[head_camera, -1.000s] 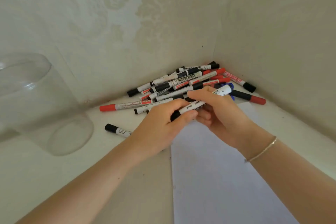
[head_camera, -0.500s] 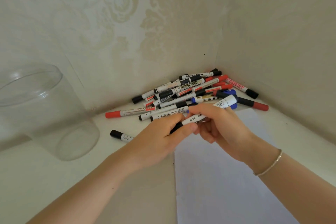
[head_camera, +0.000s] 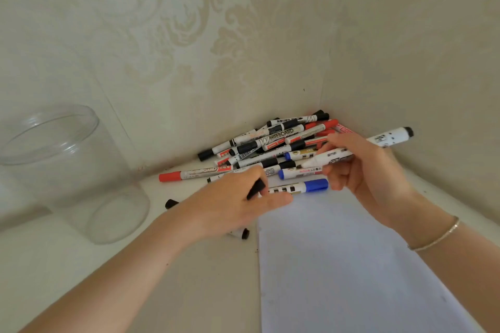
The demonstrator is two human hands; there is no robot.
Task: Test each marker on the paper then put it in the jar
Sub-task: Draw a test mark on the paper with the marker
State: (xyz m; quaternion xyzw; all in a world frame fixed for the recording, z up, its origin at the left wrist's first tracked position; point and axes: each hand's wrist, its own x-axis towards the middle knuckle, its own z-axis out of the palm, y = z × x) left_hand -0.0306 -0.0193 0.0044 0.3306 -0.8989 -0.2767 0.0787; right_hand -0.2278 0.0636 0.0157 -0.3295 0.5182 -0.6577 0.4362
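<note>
My right hand (head_camera: 365,170) grips a white marker (head_camera: 389,138) with its cap off. Its bare tip points left, its black end up to the right. My left hand (head_camera: 230,203) pinches the black cap (head_camera: 255,189) just left of that tip, apart from it. Both hands hover over the far end of the white paper (head_camera: 351,265). A pile of markers (head_camera: 270,143) with red, black and blue caps fills the corner behind them. The clear jar (head_camera: 73,170) stands to the left with nothing seen in it.
A blue-capped marker (head_camera: 297,186) lies at the paper's far edge between my hands. A red-capped marker (head_camera: 189,173) sticks out left of the pile. Another black-capped marker (head_camera: 170,203) lies partly under my left hand. Walls close the corner behind and to the right.
The cap has come off the marker. My left hand drew left and down with the cap, my right hand moved right with the marker body.
</note>
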